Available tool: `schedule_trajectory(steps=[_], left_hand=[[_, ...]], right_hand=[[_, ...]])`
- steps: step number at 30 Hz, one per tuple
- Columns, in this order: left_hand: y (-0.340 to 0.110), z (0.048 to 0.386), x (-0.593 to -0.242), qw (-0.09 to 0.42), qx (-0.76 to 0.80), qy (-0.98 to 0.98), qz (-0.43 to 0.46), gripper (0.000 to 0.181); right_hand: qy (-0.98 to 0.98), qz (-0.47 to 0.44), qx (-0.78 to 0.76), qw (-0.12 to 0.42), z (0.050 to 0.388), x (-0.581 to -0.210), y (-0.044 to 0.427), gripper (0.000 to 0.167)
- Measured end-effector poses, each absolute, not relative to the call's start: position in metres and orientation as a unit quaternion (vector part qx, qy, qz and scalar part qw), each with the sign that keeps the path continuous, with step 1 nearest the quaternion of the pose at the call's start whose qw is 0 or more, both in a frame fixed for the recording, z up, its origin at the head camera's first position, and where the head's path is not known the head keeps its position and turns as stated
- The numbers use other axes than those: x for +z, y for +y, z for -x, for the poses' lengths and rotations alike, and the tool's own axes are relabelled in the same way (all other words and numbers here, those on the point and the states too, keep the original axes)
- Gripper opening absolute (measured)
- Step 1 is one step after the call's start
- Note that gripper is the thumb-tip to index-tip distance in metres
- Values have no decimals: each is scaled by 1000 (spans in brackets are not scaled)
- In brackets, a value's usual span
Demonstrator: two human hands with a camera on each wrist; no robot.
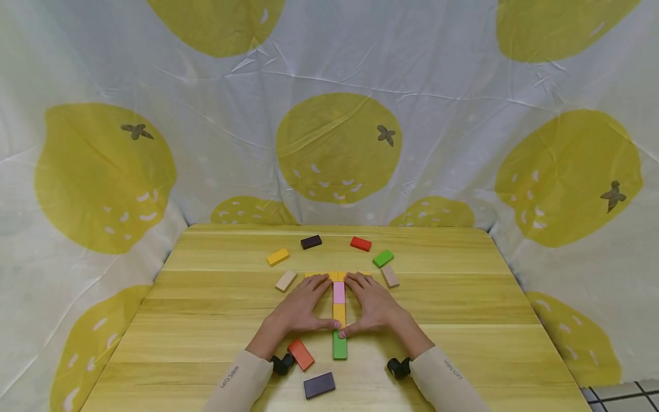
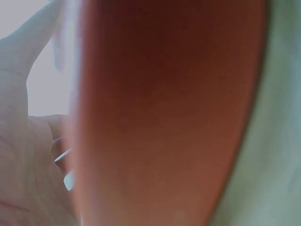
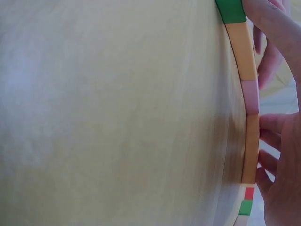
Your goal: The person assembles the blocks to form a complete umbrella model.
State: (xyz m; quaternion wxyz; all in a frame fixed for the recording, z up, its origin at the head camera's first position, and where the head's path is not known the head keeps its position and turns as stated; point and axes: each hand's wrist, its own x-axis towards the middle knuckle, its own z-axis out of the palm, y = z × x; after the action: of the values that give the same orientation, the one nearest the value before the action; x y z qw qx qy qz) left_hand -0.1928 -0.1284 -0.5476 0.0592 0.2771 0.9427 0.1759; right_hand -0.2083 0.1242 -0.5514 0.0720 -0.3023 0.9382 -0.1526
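At L, over the near surface [image 1: 180, 320], is the L sleeve [image 1: 239, 380] w/ black gear [image 1: 283, 364] at the cuff. Farther back: yellow block [image 1: 278, 257], then L pale block [image 1: 285, 281]. Orange-red block [image 1: 301, 355] lies right by the L gear. L hand [image 1: 304, 309]: fingers extended, not curled round anything; fingertips at the L arm of the orange row [image 1: 334, 276], thumb tip at the orange block [image 1: 339, 312]. Black block [image 1: 311, 242] sits behind, purple block [image 1: 319, 385] in front, both apart from the hand. Mid: blocks form a T on the surface, btwn the hands: orange row across the far end, stem running toward the person as pink block [image 1: 338, 292], orange block, green block [image 1: 340, 346], end to end. Red block [image 1: 361, 244] lies behind, R of the stem. R hand [image 1: 378, 303]: grip likewise straight-fingered, clasping nothing; fingertips touch the orange row (R wrist view), thumb tip nr the orange/green joint. Then 2nd green block [image 1: 383, 258], w/ R pale block [image 1: 389, 277] just beside it; R gear [image 1: 399, 368] nr the R sleeve [image 1: 448, 377]; tiled floor [image 1: 620, 397] at far R, below the lemon-print cloth [image 1: 566, 269].
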Motion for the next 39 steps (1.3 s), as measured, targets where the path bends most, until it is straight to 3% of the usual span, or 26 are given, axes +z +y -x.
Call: schedule_trajectory(steps=[10, 20, 25, 39], left_hand=[[-129, 194, -550, 63, 172, 942, -279, 120], [-126, 194, -548, 56, 141, 945, -291, 129], [-119, 197, -548, 44, 105, 941, -319, 136], [-107, 199, -549, 76, 97, 938, -324, 141]], right_hand=[[934, 305, -166, 82, 210, -549, 127, 128], [929, 307, -196, 73, 217, -553, 131, 85], [926, 310, -206, 67, 219, -554, 132, 82], [922, 314, -218, 63, 219, -552, 134, 78]])
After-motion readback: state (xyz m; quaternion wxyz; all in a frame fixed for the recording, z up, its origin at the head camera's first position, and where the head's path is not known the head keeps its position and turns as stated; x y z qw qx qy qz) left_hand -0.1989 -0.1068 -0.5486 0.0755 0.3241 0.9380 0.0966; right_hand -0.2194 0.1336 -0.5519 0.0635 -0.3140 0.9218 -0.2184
